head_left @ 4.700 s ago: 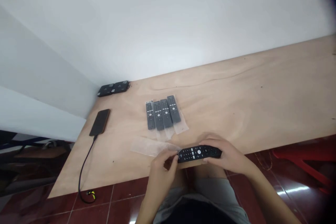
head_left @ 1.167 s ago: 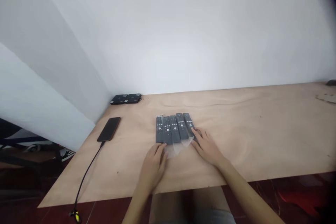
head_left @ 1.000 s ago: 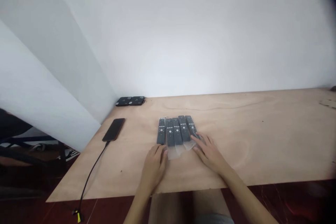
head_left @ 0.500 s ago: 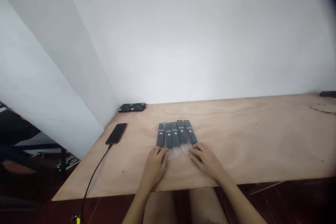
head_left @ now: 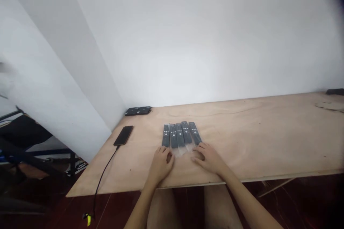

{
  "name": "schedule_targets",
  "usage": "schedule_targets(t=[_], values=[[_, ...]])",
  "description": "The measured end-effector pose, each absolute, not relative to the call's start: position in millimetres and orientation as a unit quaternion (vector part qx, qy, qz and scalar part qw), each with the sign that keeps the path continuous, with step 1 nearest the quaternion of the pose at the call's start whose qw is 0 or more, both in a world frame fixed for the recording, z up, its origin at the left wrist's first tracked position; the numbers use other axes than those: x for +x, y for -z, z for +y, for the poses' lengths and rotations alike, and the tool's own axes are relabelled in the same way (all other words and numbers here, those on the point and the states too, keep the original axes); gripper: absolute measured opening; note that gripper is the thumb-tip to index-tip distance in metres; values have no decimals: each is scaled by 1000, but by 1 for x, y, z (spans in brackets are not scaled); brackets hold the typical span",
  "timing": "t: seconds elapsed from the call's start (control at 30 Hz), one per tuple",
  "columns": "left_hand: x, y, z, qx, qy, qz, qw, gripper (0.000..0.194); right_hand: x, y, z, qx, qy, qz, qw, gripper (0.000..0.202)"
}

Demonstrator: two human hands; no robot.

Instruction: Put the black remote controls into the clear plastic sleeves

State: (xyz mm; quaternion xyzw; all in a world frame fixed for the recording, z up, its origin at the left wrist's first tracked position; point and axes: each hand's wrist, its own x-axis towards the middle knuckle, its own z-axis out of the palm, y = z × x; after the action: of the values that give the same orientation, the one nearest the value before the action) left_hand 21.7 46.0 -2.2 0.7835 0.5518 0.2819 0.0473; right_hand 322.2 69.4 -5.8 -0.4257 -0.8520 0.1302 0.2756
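Several dark remote controls (head_left: 179,135) lie side by side in a slightly fanned row on the table, white buttons facing up. Clear plastic sleeves (head_left: 182,151) stick out from their near ends. My left hand (head_left: 162,161) rests on the tabletop by the near end of the leftmost remote, fingers bent a little and thumb apart. At the near end of the rightmost remote lies my right hand (head_left: 209,157), its fingertips by the plastic and its thumb spread. Both hands are open and grip nothing; whether the fingertips press on the plastic is hard to see.
A phone (head_left: 123,135) with a black cable (head_left: 104,169) lies to the left on the wooden table (head_left: 268,143). Two flat black boxes (head_left: 138,110) sit in the back left corner against the wall (head_left: 188,43). A dark object (head_left: 334,91) stands at the far right.
The camera view has shifted slightly, so the table edge sits a bit higher. My left thumb and fingers bend a little more; the remotes keep their row.
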Motion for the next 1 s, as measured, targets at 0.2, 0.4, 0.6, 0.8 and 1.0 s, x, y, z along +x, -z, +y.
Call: schedule_targets(t=[0.2, 0.4, 0.6, 0.8, 1.0], values=[[22, 3, 47, 780, -293, 550, 54, 8, 321, 3, 70, -435, -135, -848, 270, 28], [22, 2, 48, 774, -309, 547, 80, 11, 320, 1, 68, -441, -136, -845, 270, 26], [21, 2, 50, 747, -348, 554, 120, 15, 321, 0, 67, -440, -135, -845, 271, 28], [15, 9, 51, 699, -416, 565, 142, 21, 322, 1, 67, -439, -129, -848, 268, 29], [7, 16, 54, 646, -464, 597, 108, 38, 323, 3, 66, -447, -125, -845, 266, 29]])
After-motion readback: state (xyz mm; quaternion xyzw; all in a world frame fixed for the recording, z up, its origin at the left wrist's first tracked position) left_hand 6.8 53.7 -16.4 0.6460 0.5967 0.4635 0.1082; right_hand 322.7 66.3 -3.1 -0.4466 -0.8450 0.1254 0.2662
